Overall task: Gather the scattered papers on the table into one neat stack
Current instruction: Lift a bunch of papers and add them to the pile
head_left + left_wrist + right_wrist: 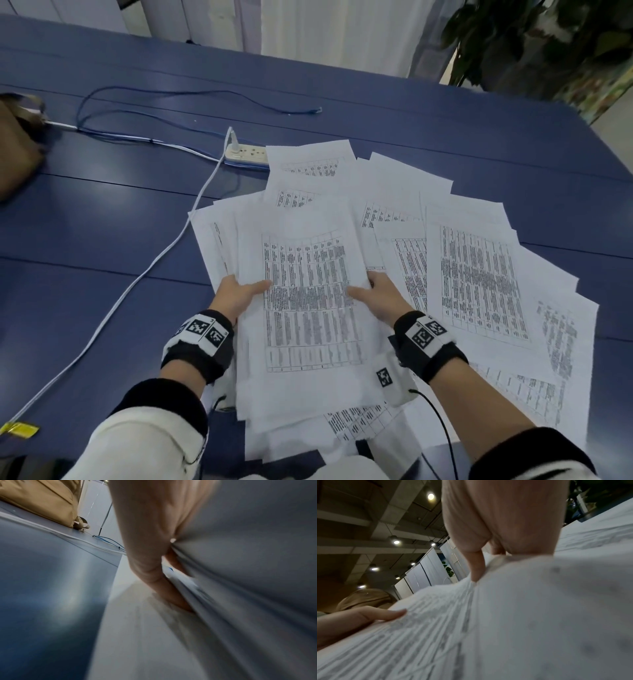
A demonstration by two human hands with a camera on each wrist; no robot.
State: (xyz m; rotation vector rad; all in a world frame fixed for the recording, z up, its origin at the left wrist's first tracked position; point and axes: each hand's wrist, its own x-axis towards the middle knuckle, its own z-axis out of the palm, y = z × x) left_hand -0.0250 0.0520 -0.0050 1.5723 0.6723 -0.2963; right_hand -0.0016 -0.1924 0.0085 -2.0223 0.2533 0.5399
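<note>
Now both hands [308, 294] grip the paper stack [308, 308] between them.

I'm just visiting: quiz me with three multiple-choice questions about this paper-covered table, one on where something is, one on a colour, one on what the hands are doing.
1. Where is the power strip?
A. beyond the papers
B. on the floor
C. in a hand

2. What colour is the table?
A. red
B. blue
C. white

3. What are the hands doing?
A. hanging idle
B. typing
C. gripping a bundle of papers

Answers: 1 A, the power strip lies past the scattered papers. 2 B, the table is blue. 3 C, left hand and right hand hold the bundle by its sides.
</note>
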